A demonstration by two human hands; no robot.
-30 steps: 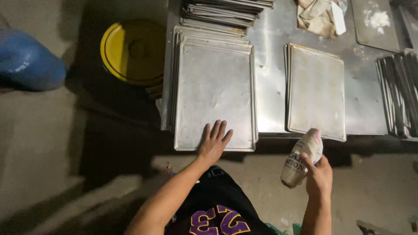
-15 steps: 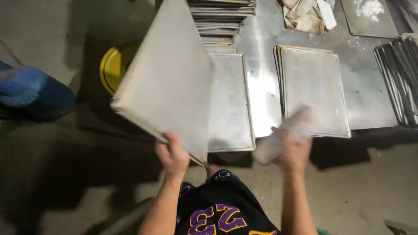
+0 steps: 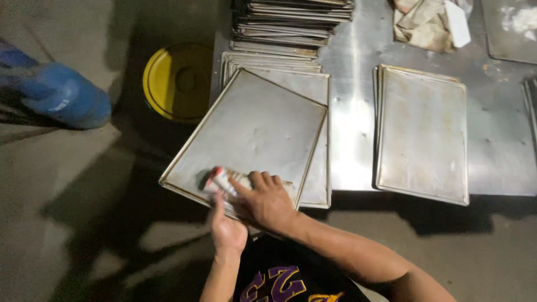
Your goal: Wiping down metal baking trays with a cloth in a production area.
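Tray (image 3: pixel 246 131) sits skewed atop the near stack on the surface (image 3: pixel 352 112); my left hand (image 3: pixel 226 232) grips its edge, my right hand (image 3: pixel 268 201) presses a rag (image 3: pixel 224 180), wiping barely begun, other trays untouched.

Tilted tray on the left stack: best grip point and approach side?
Grip the tilted tray by its near rim, coming from the table's front edge. That corner overhangs the stack, so fingers can wrap under the raised lip. The left hand already holds it there; the right hand presses a bottle on it.
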